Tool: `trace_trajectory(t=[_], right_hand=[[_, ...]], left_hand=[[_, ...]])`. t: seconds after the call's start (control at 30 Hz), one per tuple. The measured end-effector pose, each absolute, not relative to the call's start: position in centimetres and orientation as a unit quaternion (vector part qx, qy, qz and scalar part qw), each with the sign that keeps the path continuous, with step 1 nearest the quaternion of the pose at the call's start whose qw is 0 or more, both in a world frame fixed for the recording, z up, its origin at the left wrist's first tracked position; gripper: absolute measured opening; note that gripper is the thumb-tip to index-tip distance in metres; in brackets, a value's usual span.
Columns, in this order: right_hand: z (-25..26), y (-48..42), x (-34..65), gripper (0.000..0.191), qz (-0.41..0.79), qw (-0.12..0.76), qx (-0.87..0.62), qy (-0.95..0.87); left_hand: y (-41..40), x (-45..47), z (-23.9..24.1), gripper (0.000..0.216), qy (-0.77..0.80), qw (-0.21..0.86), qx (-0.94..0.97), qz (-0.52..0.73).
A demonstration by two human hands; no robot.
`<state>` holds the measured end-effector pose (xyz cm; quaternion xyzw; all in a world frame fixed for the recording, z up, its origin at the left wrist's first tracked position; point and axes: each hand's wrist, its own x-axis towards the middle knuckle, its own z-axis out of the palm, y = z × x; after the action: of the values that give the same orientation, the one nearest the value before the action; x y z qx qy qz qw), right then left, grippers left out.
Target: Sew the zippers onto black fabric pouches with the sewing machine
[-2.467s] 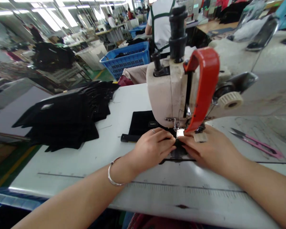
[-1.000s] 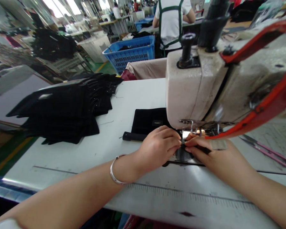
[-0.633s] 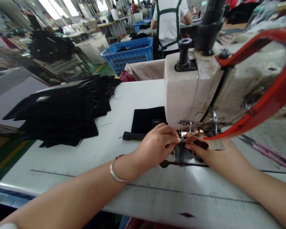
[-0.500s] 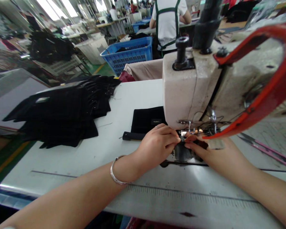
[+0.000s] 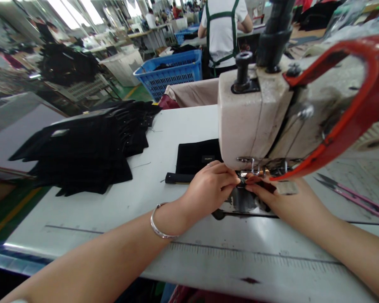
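Note:
A black fabric piece [image 5: 192,158] with a small label lies under the head of the sewing machine [image 5: 240,122], its near edge folded into a band. My left hand [image 5: 211,185] is closed, thumb and fingers pinching the edge of this fabric just left of the needle area. From the other side my right hand [image 5: 271,191] pinches the same edge close to the presser foot, partly hidden by the red guard [image 5: 363,105]. The fingertips of both hands are a short way apart. The needle itself is hard to make out.
On the table's left lies a stack of black fabric pieces [image 5: 91,143]. Pink-handled thread snips [image 5: 353,195] rest right of the machine. A ruler scale [image 5: 227,250] runs along the near table edge. Beyond stand a blue crate [image 5: 173,71] and a person [image 5: 222,33] facing away.
Both hands keep their pinch on the fabric beside the needle area. The view has shifted slightly, and the metal thread lever on the machine head now sits higher.

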<state>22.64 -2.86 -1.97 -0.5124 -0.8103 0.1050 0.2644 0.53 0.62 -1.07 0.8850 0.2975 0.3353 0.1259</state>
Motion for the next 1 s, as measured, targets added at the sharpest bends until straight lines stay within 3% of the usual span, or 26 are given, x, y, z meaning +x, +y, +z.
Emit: trace_trajectory(t=[1.0], right_hand=[[-2.23,-2.86,22.58,0.016,0.107,0.263,-0.514,-0.810]], left_hand=[[0.89,0.67,-1.32,0.012,0.305,0.127,0.882,0.335]])
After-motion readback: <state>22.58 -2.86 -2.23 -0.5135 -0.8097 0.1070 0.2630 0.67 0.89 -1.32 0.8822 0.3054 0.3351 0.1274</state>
